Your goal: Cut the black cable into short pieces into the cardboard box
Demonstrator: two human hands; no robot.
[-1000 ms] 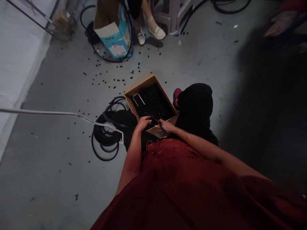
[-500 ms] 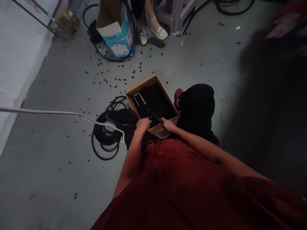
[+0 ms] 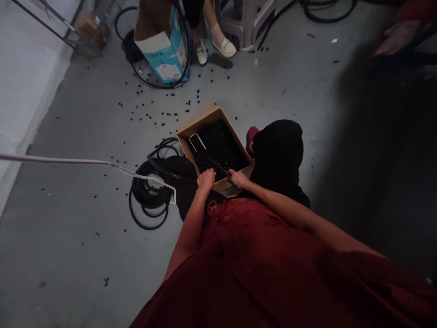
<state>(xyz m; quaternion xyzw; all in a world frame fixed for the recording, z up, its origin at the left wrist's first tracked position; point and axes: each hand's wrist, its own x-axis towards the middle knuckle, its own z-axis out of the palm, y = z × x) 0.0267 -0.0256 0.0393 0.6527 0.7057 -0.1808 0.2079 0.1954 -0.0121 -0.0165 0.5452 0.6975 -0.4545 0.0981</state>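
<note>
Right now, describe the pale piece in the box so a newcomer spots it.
Start from the open cardboard box beside the coiled black cable. It is heaped with small black pieces. On top, at the cable-side corner, lies a pale U-shaped loop, the only light thing among them.

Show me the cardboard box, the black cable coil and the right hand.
Cardboard box (image 3: 201, 128), head view, inner wall.
Black cable coil (image 3: 150, 195), head view, looped strands.
Right hand (image 3: 239, 178), head view, back of hand.

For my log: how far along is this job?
Done: the cardboard box is well filled with small black pieces, more lie on the floor. In hand: the left hand holds black cable at the box's edge, the right hand holds what look like scissors. Remaining: a black cable coil beside the box.
</note>
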